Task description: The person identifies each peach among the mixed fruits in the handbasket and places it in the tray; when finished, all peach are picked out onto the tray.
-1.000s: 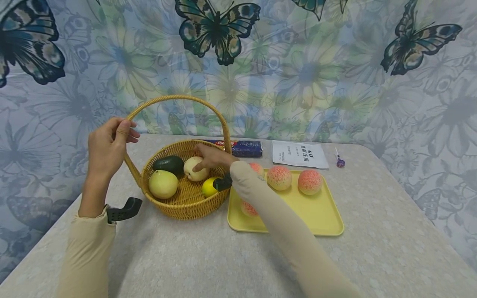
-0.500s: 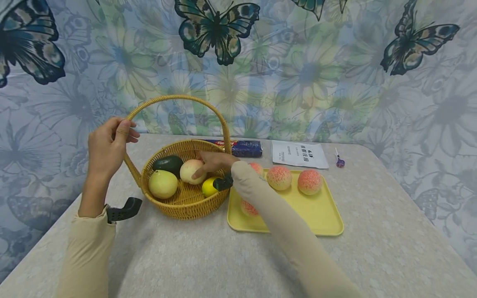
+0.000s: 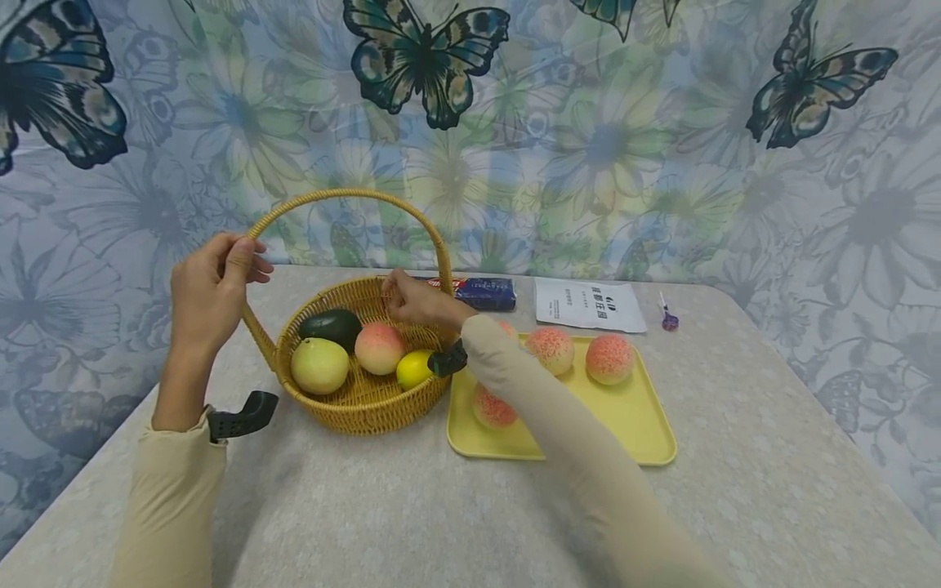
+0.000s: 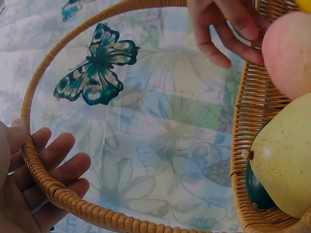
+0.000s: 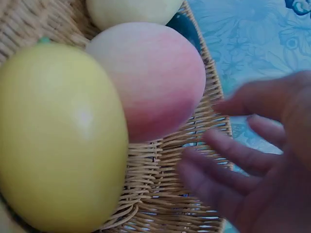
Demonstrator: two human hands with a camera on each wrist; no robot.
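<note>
The left hand (image 3: 209,294) holds the left side of the arched handle (image 3: 345,193) of a wicker basket (image 3: 367,419), its thumb and fingers to either side of the cane. In the left wrist view the fingers (image 4: 68,167) curl loosely behind the handle. Over the basket's back right rim hovers the right hand (image 3: 425,300), apart from the fruit and holding nothing. A pink-and-cream peach (image 3: 379,349) lies in the basket, red side showing. Around it are a dark green avocado (image 3: 331,329), a pale green pear (image 3: 319,366) and a yellow lemon (image 3: 415,370).
A yellow tray (image 3: 595,408) to the basket's right bears several speckled peaches (image 3: 610,359). Behind it lie a blue packet (image 3: 487,294), a white printed packet (image 3: 588,305) and a purple lollipop (image 3: 670,322). A butterfly-print cloth (image 3: 515,147) hangs at the back.
The right hand has let go of the peach and drawn up and back from it. The peach has turned from its pale side to its red side. The left hand stays on the handle.
</note>
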